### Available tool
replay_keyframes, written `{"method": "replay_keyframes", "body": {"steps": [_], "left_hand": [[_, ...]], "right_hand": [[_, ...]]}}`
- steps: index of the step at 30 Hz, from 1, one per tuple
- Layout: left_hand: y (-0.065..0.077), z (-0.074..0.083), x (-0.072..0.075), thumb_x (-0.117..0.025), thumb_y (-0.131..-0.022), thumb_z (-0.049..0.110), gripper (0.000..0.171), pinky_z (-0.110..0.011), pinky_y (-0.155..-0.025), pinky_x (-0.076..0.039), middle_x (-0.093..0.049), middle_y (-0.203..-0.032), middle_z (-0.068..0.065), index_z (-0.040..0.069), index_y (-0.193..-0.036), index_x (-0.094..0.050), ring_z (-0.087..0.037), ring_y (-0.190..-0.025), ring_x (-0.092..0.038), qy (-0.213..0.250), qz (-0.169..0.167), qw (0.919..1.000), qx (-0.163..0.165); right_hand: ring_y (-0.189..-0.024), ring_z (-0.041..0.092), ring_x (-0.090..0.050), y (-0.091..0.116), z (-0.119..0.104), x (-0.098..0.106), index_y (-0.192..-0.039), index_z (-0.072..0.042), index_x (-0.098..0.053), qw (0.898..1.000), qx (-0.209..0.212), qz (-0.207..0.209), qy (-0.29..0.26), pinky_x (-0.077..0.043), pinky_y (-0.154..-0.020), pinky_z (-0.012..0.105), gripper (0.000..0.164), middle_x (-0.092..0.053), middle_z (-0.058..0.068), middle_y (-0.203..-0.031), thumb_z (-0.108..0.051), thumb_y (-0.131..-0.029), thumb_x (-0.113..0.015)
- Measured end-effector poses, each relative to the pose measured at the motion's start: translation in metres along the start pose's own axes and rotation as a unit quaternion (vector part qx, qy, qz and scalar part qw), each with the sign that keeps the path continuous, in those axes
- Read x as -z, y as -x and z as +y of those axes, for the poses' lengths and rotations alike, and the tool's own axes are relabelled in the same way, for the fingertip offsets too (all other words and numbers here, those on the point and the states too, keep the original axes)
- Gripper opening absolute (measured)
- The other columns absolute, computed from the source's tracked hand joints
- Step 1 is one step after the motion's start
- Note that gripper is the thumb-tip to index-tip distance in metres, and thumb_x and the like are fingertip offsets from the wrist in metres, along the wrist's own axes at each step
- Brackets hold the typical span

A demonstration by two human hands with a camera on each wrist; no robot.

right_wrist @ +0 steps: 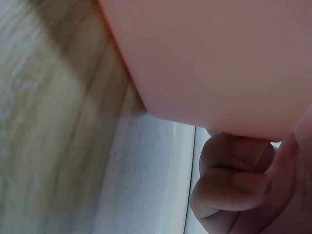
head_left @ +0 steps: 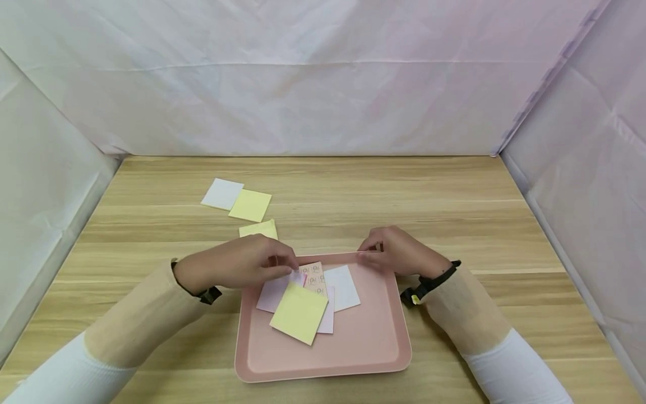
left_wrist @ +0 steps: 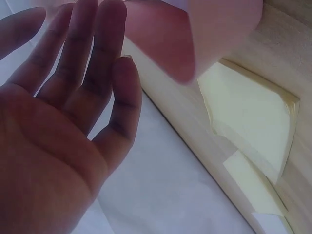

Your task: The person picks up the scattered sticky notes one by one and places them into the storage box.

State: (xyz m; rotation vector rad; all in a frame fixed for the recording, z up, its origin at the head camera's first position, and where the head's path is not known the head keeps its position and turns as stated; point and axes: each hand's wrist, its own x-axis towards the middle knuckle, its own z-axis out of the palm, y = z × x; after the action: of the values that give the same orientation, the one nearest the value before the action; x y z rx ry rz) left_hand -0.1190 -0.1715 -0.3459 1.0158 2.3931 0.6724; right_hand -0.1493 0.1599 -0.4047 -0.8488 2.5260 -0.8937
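Note:
A pink tray [head_left: 365, 345] lies on the wooden table with several square sticky note pads on it. On top sits a yellow pad [head_left: 299, 314], overlapping a lavender pad [head_left: 270, 294], a patterned peach pad [head_left: 314, 274] and a second pale lavender pad [head_left: 328, 320]. A white pad [head_left: 344, 289] lies at their right. My left hand [head_left: 249, 261] hovers over the tray's far left part, fingertips right at the lavender pad. In the left wrist view its fingers are loosely bent around nothing. My right hand [head_left: 404, 252] pinches the tray's far right rim, fingers curled beneath it.
Beyond the left hand a yellow pad [head_left: 262, 229] with a lifted corner is partly hidden by that hand. Farther back, another yellow pad [head_left: 250, 206] touches a white pad [head_left: 222, 194]. White cloth walls [head_left: 313, 106] enclose the table's back and sides.

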Motion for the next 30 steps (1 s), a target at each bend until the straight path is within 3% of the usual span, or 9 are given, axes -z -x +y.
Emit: {"method": "replay_keyframes", "body": {"steps": [8, 21, 30], "left_hand": [[0.0, -0.011, 0.009, -0.061, -0.099, 0.021, 0.014, -0.028, -0.077, -0.052, -0.071, -0.099, 0.011, 0.023, -0.107, -0.073, -0.006, -0.085, -0.061, -0.006, 0.025, 0.9994, 0.024], [0.004, -0.043, 0.019, -0.058, -0.101, 0.015, 0.018, -0.032, -0.08, -0.053, -0.072, -0.103, -0.001, 0.014, -0.114, -0.07, -0.011, -0.093, -0.064, 0.034, 0.055, 0.9963, 0.057], [0.007, -0.067, 0.02, -0.059, -0.099, 0.013, 0.024, -0.039, -0.082, -0.054, -0.07, -0.106, -0.006, 0.004, -0.12, -0.067, -0.02, -0.095, -0.066, 0.003, 0.076, 0.9925, 0.096]], "right_hand": [[-0.08, 0.007, -0.058, 0.001, 0.0, 0.0, -0.093, -0.024, -0.079, 1.0, 0.004, -0.001, -0.003, -0.049, -0.071, 0.027, 0.009, -0.067, -0.008, -0.087, -0.021, -0.094, -0.07], [-0.08, 0.007, -0.058, 0.0, 0.001, -0.001, -0.092, -0.025, -0.079, 1.0, 0.007, -0.002, -0.009, -0.049, -0.071, 0.026, 0.01, -0.068, -0.008, -0.087, -0.021, -0.094, -0.07], [-0.08, 0.008, -0.058, 0.0, 0.002, -0.001, -0.092, -0.025, -0.079, 1.0, 0.004, -0.001, -0.005, -0.049, -0.071, 0.026, 0.01, -0.068, -0.008, -0.087, -0.023, -0.094, -0.07]]}}
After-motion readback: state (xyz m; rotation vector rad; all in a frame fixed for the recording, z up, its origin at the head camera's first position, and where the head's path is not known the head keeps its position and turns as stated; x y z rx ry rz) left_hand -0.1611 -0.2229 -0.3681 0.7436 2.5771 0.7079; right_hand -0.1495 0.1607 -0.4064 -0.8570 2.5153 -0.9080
